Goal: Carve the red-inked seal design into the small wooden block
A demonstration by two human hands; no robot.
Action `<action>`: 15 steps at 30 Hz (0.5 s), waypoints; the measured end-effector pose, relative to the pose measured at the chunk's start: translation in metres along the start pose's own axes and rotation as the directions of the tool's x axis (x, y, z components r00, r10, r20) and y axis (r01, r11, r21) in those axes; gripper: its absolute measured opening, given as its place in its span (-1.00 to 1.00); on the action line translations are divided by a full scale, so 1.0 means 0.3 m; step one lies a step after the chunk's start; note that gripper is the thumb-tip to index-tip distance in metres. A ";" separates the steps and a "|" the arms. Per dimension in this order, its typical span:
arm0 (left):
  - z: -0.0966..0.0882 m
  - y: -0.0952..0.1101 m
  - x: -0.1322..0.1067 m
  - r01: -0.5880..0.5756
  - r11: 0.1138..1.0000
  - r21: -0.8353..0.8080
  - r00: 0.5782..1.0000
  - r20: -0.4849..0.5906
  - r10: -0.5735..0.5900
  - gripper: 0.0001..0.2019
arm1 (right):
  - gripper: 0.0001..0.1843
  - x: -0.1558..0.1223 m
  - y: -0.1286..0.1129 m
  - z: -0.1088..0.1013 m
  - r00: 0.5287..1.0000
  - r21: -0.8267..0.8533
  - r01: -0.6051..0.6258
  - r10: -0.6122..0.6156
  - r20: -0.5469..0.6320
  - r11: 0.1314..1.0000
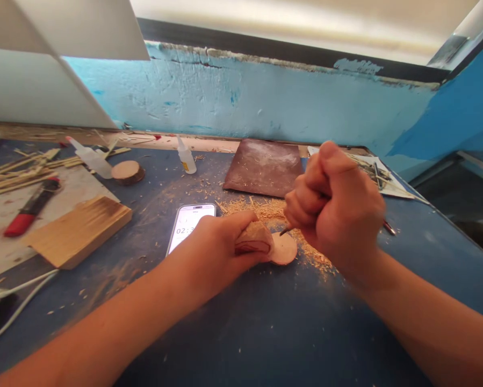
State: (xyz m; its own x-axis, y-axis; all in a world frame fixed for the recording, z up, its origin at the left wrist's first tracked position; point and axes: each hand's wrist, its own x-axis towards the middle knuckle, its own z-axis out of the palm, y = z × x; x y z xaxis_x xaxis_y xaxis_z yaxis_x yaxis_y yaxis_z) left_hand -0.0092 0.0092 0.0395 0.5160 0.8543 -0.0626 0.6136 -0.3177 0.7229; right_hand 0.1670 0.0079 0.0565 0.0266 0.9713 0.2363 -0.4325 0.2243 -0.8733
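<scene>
1. Left hand (221, 247): bare across the back and wrist, the thumb smoothly rounded in outline; the other fingers are mostly hidden.
2. Left forearm (116, 317): bare and smooth, slim at the wrist, broadening towards the lower left edge of view.
3. Right hand (340, 199): bare, with rounded knuckles, its finer detail soft.
4. Right forearm (426, 317): bare, tapering to the wrist.

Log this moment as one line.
left hand: holds wooden piece | right hand: fisted around dark-tipped tool | pale disc: near tip, contact unclear
</scene>
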 end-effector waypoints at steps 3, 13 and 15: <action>0.002 -0.003 0.003 -0.005 1.000 -0.011 1.000 0.006 0.005 -0.84 | -0.46 0.001 0.009 -0.005 1.000 -0.047 0.005 -0.006 -0.017 0.999; -0.001 0.002 -0.002 -0.008 0.999 -0.047 1.000 0.021 0.009 -0.86 | -0.44 -0.016 0.036 0.016 1.000 -0.061 0.009 -0.008 0.025 0.998; -0.002 0.003 -0.003 -0.004 0.999 -0.040 1.000 0.019 0.005 -0.85 | -0.43 -0.015 0.032 0.021 0.999 -0.041 0.032 -0.030 0.031 0.999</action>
State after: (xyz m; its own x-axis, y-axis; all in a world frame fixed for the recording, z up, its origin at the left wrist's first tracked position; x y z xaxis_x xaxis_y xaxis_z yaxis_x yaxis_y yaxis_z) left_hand -0.0095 0.0084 0.0407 0.5306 0.8446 -0.0722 0.5872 -0.3048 0.7498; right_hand 0.1570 0.0051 0.0499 0.0114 0.9611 0.2760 -0.3937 0.2580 -0.8823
